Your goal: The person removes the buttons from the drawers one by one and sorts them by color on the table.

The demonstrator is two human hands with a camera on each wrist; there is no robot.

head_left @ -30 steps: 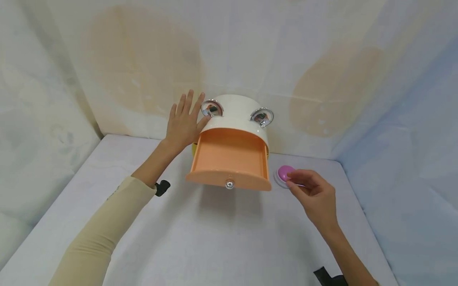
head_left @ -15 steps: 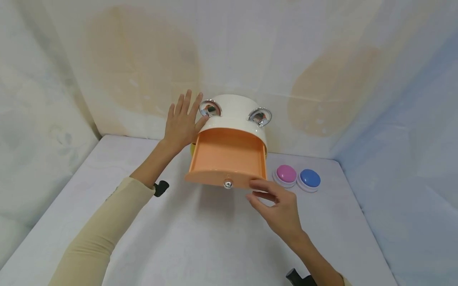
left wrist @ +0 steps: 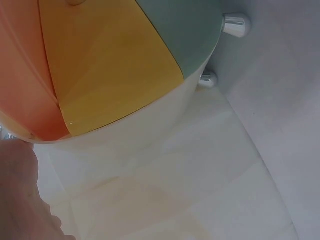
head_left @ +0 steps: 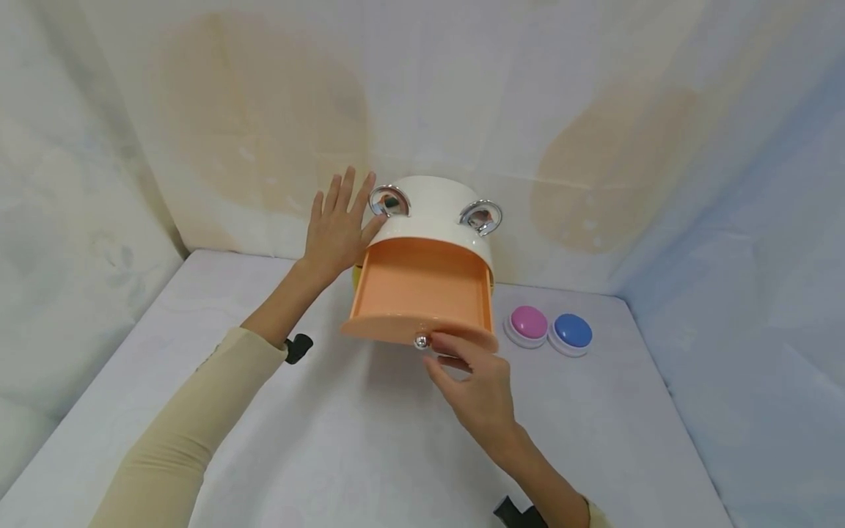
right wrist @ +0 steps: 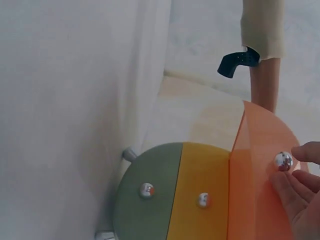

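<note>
A white rounded cabinet (head_left: 432,202) stands against the back wall, its top orange drawer (head_left: 422,282) pulled out. My left hand (head_left: 338,224) lies flat, fingers straight, against the cabinet's left side. My right hand (head_left: 449,350) is at the drawer front, index fingertip and thumb on either side of the chrome knob (head_left: 420,341) without closing on it. In the right wrist view the knob (right wrist: 283,160) sits between those fingertips (right wrist: 306,152). Below the orange drawer front (right wrist: 257,165) are a shut yellow drawer (right wrist: 202,185) and a shut green drawer (right wrist: 147,200).
A pink dome button (head_left: 529,323) and a blue dome button (head_left: 572,331) lie on the white table (head_left: 370,447) right of the cabinet. Two chrome rings (head_left: 389,199) sit on the cabinet top. Cloth walls close in behind and on both sides.
My right hand has left the pink button and moved left across the drawer front to the knob. The left hand and the drawer have stayed put.
</note>
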